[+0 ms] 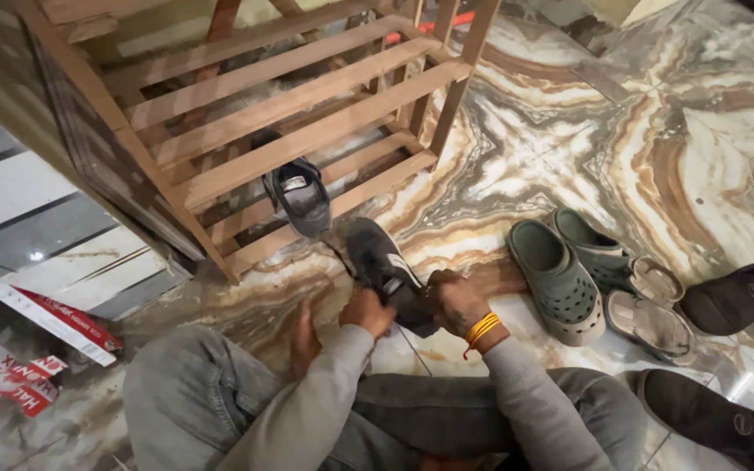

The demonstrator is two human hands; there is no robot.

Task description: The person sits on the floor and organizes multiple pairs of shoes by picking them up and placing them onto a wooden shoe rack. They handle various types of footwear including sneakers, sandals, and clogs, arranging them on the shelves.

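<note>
Left hand (366, 310): closed on the near end of the dark sneaker (386, 266), fingers wrapped around its heel side.
Right hand (455, 301): closed on the same sneaker from the right, thumb over its upper edge; orange thread bands (482, 330) sit on the wrist.
Dark sneaker: held just above the marble floor (569, 131), toe pointing far-left toward the rack, directly in front of the seated person's crossed legs. A thin lace hangs from it toward the floor.
Second sneaker (298, 196): same dark colour, resting on the lowest shelf of the wooden rack (290, 105), opening turned toward the camera, near but apart from the held sneaker.
Wooden rack: slatted shelves, standing far-left; its lower front slat lies just beyond the toe of the held sneaker.
Green clogs (560, 279): pair on the floor just right of the right hand, toes pointing near.
Beige sandals (652, 318): pair touching the right side of the clogs.
Black slippers (739, 296): one at the right edge beside the sandals, another near the right knee at the bottom right.
Red and white strips (37, 336): lying on the floor at the near left, well apart from both hands.
Bare foot (303, 336): on the floor just left of the left hand.
</note>
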